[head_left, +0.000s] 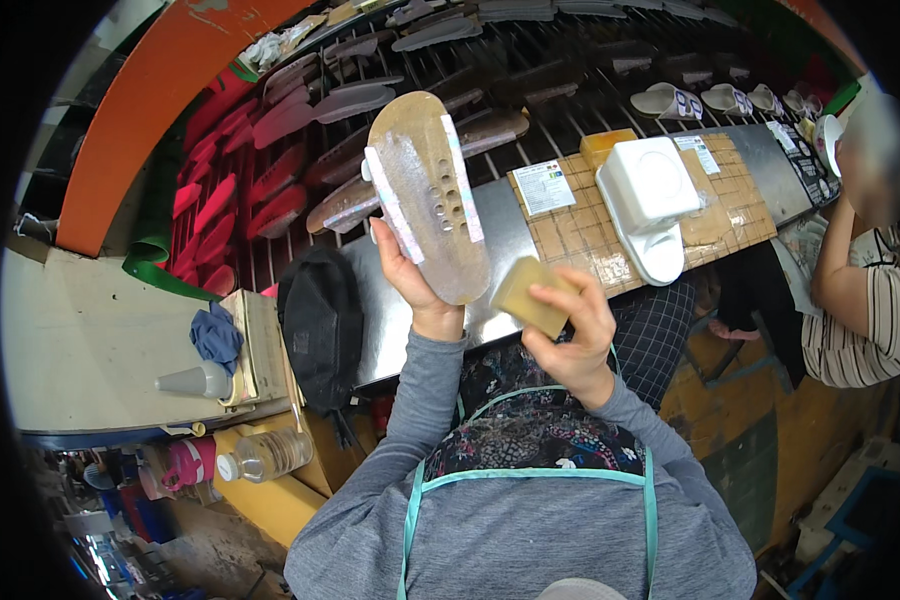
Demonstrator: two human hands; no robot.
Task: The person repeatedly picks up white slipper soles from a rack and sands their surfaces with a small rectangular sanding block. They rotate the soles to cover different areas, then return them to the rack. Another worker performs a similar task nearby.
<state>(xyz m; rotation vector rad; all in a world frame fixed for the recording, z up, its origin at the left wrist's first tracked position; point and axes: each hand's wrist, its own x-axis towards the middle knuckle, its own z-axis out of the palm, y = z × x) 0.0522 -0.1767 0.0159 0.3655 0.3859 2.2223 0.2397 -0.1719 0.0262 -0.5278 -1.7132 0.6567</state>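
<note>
My left hand [417, 283] is closed on the lower side of a tan sandal sole [410, 185], raised above the metal ledge [375, 345]. The sole's broad face is turned up. A pale, speckled strip lies along each long edge, and several round holes show near its middle. To the right of the sole's heel end, my right hand [585, 335] pinches a yellowish block, like a sponge [532, 295]. A small gap shows between block and sole. Beyond the sole, more sandal parts lie on a rack of dark bars [560, 125].
A white plastic device [650, 195] stands on a taped cardboard sheet [560, 235] at the right. A black bag [320, 310] sits left of my left arm, near a clear bottle [270, 455]. Red-lit soles lie far left. Another person in a striped sleeve [860, 330] is at the right.
</note>
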